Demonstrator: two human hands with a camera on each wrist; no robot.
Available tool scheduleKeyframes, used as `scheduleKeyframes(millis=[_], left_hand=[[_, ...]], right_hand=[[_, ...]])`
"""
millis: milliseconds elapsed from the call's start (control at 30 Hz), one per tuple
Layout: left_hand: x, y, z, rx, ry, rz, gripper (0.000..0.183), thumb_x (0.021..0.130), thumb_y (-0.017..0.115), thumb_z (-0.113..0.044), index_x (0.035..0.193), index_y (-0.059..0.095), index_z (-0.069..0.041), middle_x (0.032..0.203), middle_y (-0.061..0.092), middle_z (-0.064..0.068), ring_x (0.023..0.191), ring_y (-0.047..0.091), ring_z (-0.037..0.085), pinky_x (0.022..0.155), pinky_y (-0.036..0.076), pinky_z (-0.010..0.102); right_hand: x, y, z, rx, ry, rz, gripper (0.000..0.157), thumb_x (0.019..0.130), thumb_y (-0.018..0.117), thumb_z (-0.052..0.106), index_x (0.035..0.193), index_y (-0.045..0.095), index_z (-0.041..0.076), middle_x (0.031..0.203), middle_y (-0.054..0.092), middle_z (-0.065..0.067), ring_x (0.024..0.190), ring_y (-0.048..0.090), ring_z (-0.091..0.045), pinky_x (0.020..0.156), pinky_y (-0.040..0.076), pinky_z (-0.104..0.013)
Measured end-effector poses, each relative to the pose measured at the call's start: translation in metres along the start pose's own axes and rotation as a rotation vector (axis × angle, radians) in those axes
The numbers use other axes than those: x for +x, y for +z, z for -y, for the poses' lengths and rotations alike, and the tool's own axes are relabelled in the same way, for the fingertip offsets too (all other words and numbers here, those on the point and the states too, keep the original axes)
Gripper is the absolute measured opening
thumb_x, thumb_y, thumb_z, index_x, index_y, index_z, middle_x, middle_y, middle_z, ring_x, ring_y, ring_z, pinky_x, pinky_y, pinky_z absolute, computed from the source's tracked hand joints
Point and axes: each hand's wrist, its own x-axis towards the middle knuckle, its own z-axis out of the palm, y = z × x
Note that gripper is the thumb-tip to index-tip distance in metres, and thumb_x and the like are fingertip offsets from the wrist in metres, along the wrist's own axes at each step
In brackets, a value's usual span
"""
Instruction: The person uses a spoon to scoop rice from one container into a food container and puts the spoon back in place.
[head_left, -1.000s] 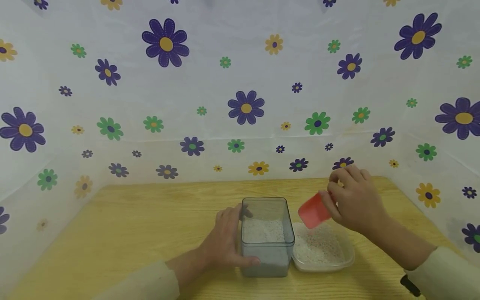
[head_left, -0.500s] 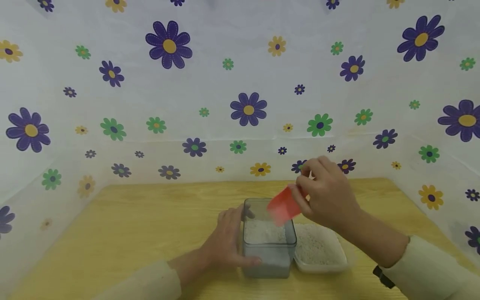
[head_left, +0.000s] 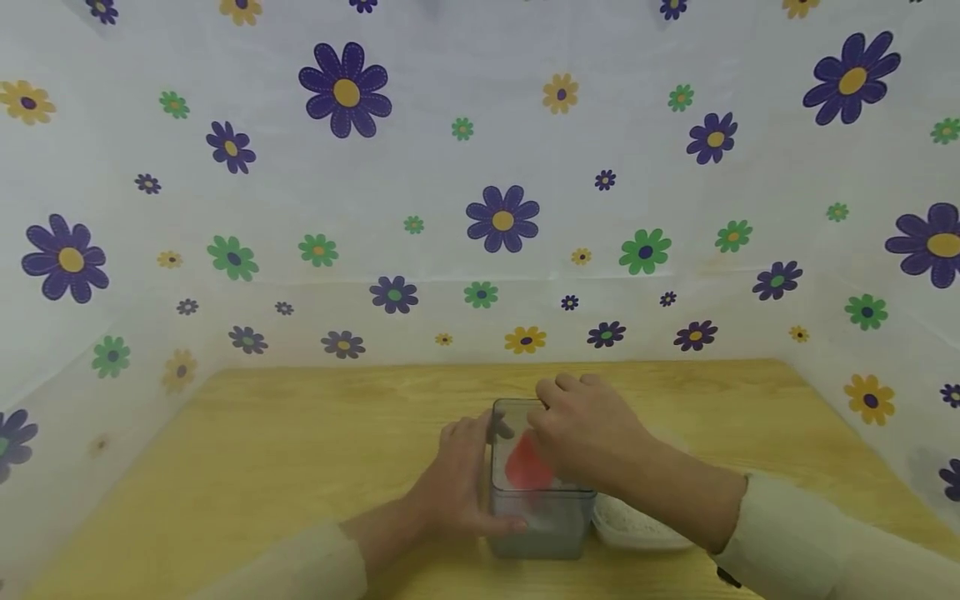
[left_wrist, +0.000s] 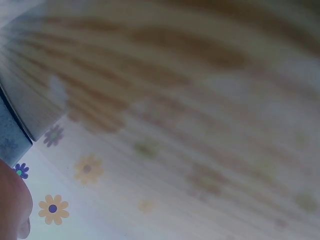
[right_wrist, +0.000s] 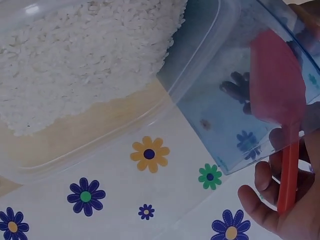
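Observation:
A tall see-through grey-blue container (head_left: 540, 537) stands on the table. My left hand (head_left: 453, 479) grips its left side, thumb across the front and fingers toward the back. Above its mouth, my right hand (head_left: 592, 433) holds a red scoop (head_left: 528, 468), tipped downward and blurred. The right wrist view shows the fingers round the scoop's handle (right_wrist: 288, 175), with the bowl seen through the container's wall. Close to the container's right side, a low clear tub (head_left: 641, 540) is partly hidden by my right forearm. White rice (right_wrist: 85, 65) lies in this tub.
A wood-grain table (head_left: 315, 450) spreads out to both sides. Behind and beside it hangs a white sheet (head_left: 420, 175) printed with purple, green and yellow flowers. In the left wrist view, only a finger (left_wrist: 12, 205) and a container corner show beside the sheet.
My right hand has carried the scoop left from above the tub to the container, then lowered and tipped it. The left hand keeps its hold on the container.

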Motion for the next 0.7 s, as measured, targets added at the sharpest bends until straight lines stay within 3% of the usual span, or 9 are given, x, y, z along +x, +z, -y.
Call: scheduleKeyframes(millis=[233,433,533,700], left_hand=[[0.000,0.001,-0.001,0.006,-0.006,0.015,0.105,0.059,0.063,-0.077,0.138,0.029,-0.017,0.117,0.052,-0.005,0.107,0.043,0.008,0.095,0.030,0.041],[0.000,0.000,-0.003,0.008,0.005,0.008,0.105,0.060,0.060,-0.079,0.138,0.030,-0.015,0.117,0.053,-0.003,0.107,0.044,0.010,0.096,0.029,0.041],[0.001,0.000,-0.004,-0.001,-0.003,0.011,0.106,0.059,0.060,-0.080,0.137,0.030,-0.016,0.117,0.053,-0.003,0.108,0.045,0.011,0.097,0.029,0.042],[0.000,-0.002,-0.003,0.000,-0.004,0.012,0.107,0.058,0.062,-0.080,0.136,0.031,-0.014,0.117,0.053,-0.001,0.106,0.045,0.011,0.096,0.029,0.043]], right_hand=[[0.004,0.009,0.004,0.065,-0.036,0.191,0.025,0.086,0.057,0.031,0.067,0.062,0.017,0.058,0.057,0.006,0.055,0.051,-0.010,0.078,0.044,-0.034],[0.003,0.016,0.002,0.224,0.067,0.304,0.036,0.091,0.051,0.036,0.059,0.052,0.019,0.049,0.043,0.009,0.049,0.042,-0.008,0.087,0.044,-0.039],[0.002,0.018,0.002,0.248,0.105,0.288,0.037,0.091,0.050,0.036,0.057,0.050,0.020,0.048,0.041,0.011,0.049,0.042,-0.008,0.087,0.043,-0.041],[0.001,0.020,0.004,0.232,0.203,0.162,0.040,0.089,0.048,0.033,0.050,0.047,0.023,0.044,0.037,0.013,0.058,0.046,-0.010,0.088,0.038,-0.044]])
